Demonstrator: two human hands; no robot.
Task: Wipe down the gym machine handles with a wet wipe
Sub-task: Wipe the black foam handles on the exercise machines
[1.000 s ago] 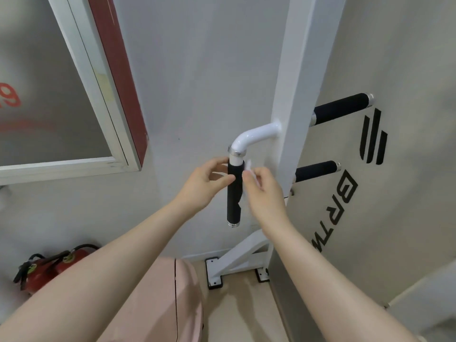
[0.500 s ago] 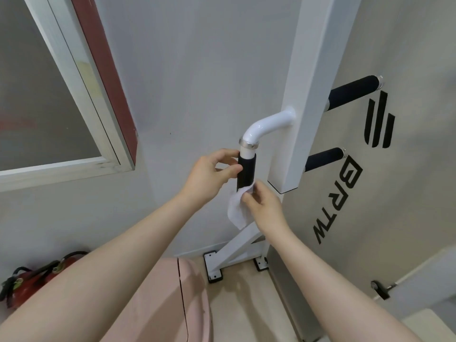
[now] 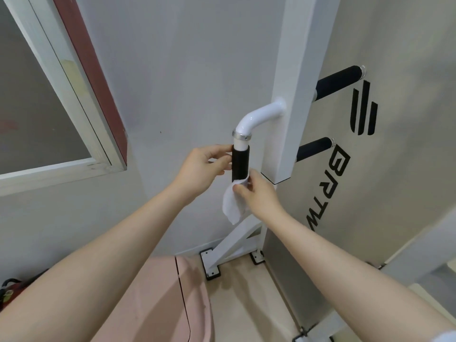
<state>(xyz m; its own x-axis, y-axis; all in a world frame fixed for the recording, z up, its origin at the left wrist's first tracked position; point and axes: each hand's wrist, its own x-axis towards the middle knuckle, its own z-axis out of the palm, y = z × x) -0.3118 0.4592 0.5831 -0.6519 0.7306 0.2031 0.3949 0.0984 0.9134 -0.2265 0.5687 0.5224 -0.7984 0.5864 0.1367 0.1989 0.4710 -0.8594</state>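
Observation:
A black foam handle (image 3: 240, 164) hangs down from a bent white tube (image 3: 256, 117) on the white machine post (image 3: 293, 99). My right hand (image 3: 256, 196) pinches a white wet wipe (image 3: 232, 206) against the lower end of this handle; the wipe's loose end dangles below and hides the handle's tip. My left hand (image 3: 199, 169) touches the upper left side of the same handle with thumb and fingertips, holding nothing else. Two more black handles (image 3: 338, 81) (image 3: 314, 149) stick out to the right of the post.
A grey panel with black lettering (image 3: 340, 169) stands right of the post. A window frame (image 3: 81, 99) is at the left. The machine's white foot brace (image 3: 232, 245) is bolted to the floor. Pink clothing (image 3: 160, 304) fills the lower middle; a red extinguisher (image 3: 6, 292) lies lower left.
My right hand has slid the wipe down from the top of the handle to its lower end. My left hand stays at the upper part. The camera view has shifted slightly.

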